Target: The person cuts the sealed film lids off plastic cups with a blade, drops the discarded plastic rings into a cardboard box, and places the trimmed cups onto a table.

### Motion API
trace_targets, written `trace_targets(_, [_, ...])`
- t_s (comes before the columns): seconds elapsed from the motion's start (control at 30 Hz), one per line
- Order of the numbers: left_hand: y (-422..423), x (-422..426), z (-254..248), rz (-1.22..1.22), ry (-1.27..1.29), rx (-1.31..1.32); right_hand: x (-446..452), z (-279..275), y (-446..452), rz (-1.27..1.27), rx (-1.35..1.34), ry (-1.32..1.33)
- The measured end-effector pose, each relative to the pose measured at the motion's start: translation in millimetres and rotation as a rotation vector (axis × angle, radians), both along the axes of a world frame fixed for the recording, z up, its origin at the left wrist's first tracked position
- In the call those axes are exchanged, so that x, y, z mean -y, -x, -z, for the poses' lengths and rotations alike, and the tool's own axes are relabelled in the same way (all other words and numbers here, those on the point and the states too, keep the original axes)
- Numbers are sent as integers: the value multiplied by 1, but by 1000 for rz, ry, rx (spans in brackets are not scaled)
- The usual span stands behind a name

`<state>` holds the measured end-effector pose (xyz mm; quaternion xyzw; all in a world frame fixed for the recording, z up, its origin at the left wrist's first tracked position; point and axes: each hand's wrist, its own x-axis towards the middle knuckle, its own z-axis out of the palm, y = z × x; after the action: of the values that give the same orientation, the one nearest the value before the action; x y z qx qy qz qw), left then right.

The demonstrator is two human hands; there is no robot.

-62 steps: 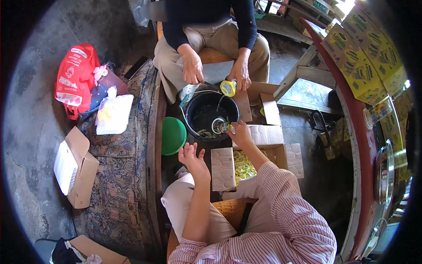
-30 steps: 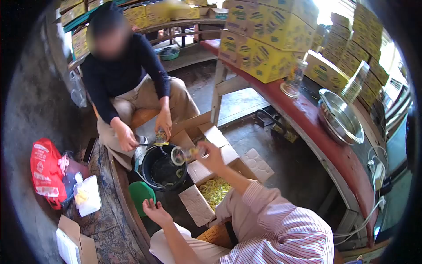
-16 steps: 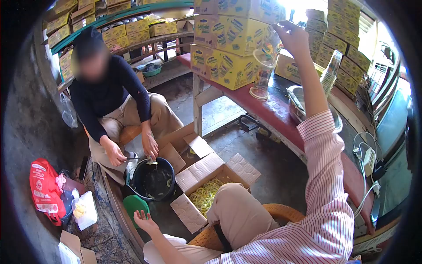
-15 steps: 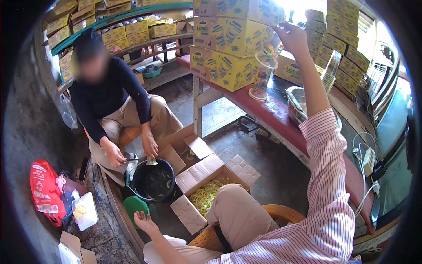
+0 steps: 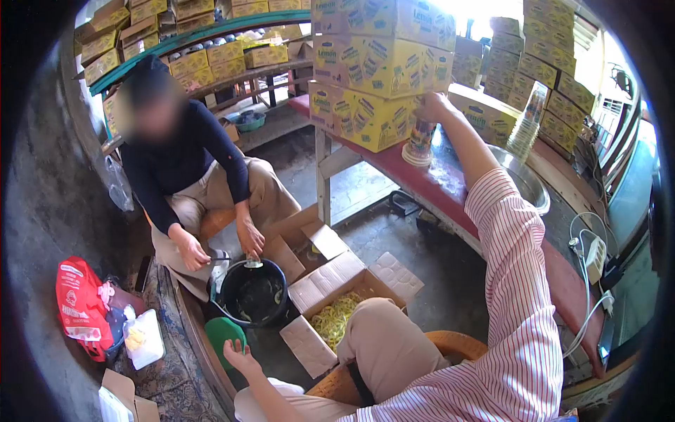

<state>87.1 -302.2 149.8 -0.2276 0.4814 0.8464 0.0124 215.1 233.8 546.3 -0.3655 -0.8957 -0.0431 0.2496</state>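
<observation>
My right hand (image 5: 434,109) is closed round the top of a clear plastic cup with printed marks, at the stack of cups (image 5: 418,144) on the red bench (image 5: 450,184). My left hand (image 5: 242,357) is held palm up with its fingers apart and nothing in it, near the green lid (image 5: 223,341). The co-worker's hands are over the dark bucket (image 5: 249,292) of water; one holds a small cup (image 5: 253,264), the other a thin dark tool. Yellow-green strips (image 5: 335,320) lie in an open carton (image 5: 309,344) before my knees.
Yellow printed cartons (image 5: 365,116) are stacked on the bench. Behind my right arm are a metal basin (image 5: 538,193) and another cup stack (image 5: 527,126). A white power strip (image 5: 596,259) with cables lies at the right. A red bag (image 5: 83,302) stands at the left.
My right hand has moved from the bucket up to the bench and then down onto the cup stack, taking its cup there. My left hand stays palm up. The view has turned toward the bench.
</observation>
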Motion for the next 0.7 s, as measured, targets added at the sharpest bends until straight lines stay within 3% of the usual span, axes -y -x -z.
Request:
trace_targets(0.03, [0, 1, 0, 10, 4, 1, 1, 8, 0, -22, -2, 2])
trace_targets(0.07, [0, 1, 0, 20, 7, 1, -1, 5, 1, 71, 35, 164])
trace_targets(0.17, [-1, -1, -2, 27, 19, -14, -11, 0, 1, 98, 130, 189])
trace_targets(0.3, [-3, -1, -6, 2, 19, -13, -59, 6, -4, 101, 6, -28])
trace_targets(0.37, [-3, 1, -8, 0, 29, -18, -24, -36, -30, 133, 256, 82])
trace_targets(0.4, [-3, 1, -9, -2, 33, -19, -69, -34, -46, 103, 313, -55])
trace_targets(0.5, [-2, -3, -10, -15, 6, -36, -48, -39, -101, 97, 502, 59])
trace_targets(0.6, [0, -10, -3, 32, -27, -50, 3, -45, -120, -38, 551, -251])
trace_targets(0.63, [-4, -11, -2, 65, -32, -75, 22, -34, -123, -160, 161, -290])
trace_targets(0.7, [-2, -12, 4, 91, -43, -77, 94, -24, -107, -344, -78, -206])
